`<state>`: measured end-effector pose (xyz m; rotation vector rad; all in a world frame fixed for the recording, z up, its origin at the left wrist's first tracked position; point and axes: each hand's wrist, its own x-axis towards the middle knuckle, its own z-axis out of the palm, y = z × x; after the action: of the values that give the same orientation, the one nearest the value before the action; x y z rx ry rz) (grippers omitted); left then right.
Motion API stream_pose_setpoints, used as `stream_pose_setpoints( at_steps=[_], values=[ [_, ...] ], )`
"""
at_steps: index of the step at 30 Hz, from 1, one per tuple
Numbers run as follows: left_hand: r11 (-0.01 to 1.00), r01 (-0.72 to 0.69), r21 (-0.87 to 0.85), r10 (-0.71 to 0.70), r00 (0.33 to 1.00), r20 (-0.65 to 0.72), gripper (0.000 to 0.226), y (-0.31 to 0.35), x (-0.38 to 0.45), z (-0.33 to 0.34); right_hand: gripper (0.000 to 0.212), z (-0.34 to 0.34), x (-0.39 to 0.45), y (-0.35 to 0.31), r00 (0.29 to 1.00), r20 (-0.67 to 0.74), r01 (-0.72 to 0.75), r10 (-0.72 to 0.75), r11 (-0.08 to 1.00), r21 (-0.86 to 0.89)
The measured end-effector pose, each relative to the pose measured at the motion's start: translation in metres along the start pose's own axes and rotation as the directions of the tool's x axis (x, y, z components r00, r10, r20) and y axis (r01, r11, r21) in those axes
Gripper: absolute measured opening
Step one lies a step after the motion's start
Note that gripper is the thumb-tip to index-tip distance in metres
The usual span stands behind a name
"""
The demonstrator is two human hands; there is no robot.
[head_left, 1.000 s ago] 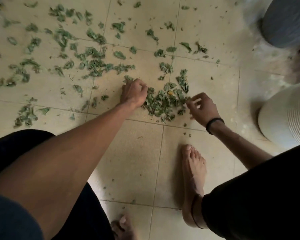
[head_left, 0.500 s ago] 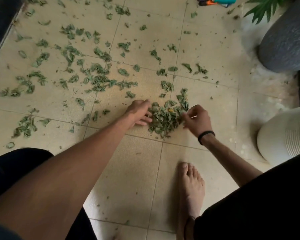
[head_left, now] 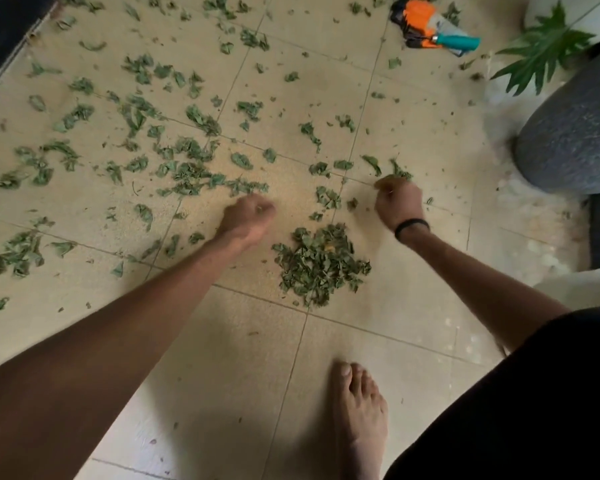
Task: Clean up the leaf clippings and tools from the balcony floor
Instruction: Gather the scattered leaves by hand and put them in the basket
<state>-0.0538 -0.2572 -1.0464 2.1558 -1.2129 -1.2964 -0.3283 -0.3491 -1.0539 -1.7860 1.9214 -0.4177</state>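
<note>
Green leaf clippings [head_left: 187,168] lie scattered over the beige tiled floor [head_left: 222,341]. A gathered pile of clippings [head_left: 321,263] sits between my two arms. My left hand [head_left: 246,216] is on the floor left of the pile, its fingers curled under, just below a strip of loose clippings [head_left: 246,187]; nothing shows in its grasp. Up and right of the pile, my right hand [head_left: 399,199] has its fingers curled onto a small clump of clippings [head_left: 400,174]. Orange and teal garden tools [head_left: 430,27] lie at the top right.
A dark grey pot [head_left: 568,140] with a green plant [head_left: 541,50] stands at the right. A white ribbed pot [head_left: 582,285] is below it. My bare foot [head_left: 359,410] is planted below the pile. A dark threshold [head_left: 0,36] borders the top left.
Both hands have left the pile and reached outward: the left up and to the left toward loose clippings, the right up and to the right onto a small clump. The view has tilted up, showing the tools.
</note>
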Motion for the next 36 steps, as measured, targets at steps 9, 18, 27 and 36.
stream_pose_setpoints(
  at_steps=[9, 18, 27, 36],
  values=[
    [0.872, 0.038, 0.488, 0.125, 0.946, -0.298, 0.06, -0.055, 0.053, -0.019, 0.082, 0.019, 0.054, 0.079, 0.972, -0.103, -0.223, 0.212, 0.968, -0.113],
    [0.78, -0.365, 0.508, 0.416, 0.909, 0.016, 0.061, -0.013, 0.036, 0.041, 0.072, 0.07, 0.061, -0.025, 0.853, 0.29, 0.493, -0.434, 0.851, -0.177],
    [0.88, -0.432, 0.197, 0.472, 0.838, -0.272, 0.042, -0.035, 0.007, 0.019, 0.05, 0.048, -0.044, -0.011, 0.725, 0.314, 0.634, -0.613, 0.772, 0.042],
    [0.97, -0.244, 0.008, 0.241, 0.961, 0.135, 0.036, -0.014, -0.052, 0.036, 0.117, 0.008, -0.111, 0.007, 0.906, 0.422, 0.141, -0.029, 0.961, -0.237]
  ],
)
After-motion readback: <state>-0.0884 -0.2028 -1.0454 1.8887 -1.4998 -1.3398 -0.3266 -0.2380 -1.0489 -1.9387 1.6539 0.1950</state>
